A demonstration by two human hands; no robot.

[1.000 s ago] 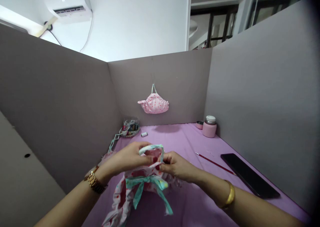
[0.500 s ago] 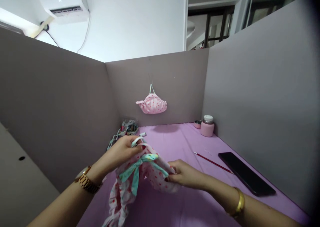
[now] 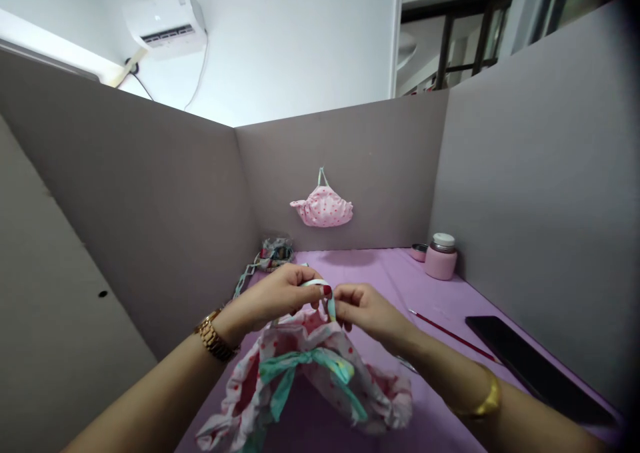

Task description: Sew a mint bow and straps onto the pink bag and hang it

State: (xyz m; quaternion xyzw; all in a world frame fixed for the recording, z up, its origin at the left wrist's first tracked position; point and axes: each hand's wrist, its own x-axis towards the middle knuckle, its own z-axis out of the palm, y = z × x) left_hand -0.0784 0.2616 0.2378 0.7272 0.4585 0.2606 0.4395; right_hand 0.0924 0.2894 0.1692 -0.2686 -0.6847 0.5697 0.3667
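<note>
A pink-and-white gathered garment with red dots [image 3: 345,360] hangs below both hands, just over the purple cloth. On its front a mint-green bow [image 3: 305,366] is tied. My left hand [image 3: 295,290] pinches a pale mint strap [image 3: 316,282] at the garment's top, thumb and fingers together. Close beside it, my right hand [image 3: 363,310] is closed on the lower part of that strap, its fingertips near the left thumb. The ends of the fingers partly hide the strap.
A similar dotted garment [image 3: 325,206] hangs on the grey back panel. At the right are a pink jar [image 3: 441,258], a small pink dish [image 3: 419,252], a red thin stick [image 3: 455,336] and a black phone [image 3: 540,366]. A bag of straps [image 3: 274,253] lies at the back left.
My right hand has let go of the garment's right edge and moved up beside my left hand to the strap. The garment now hangs spread wider, and the view has shifted left.
</note>
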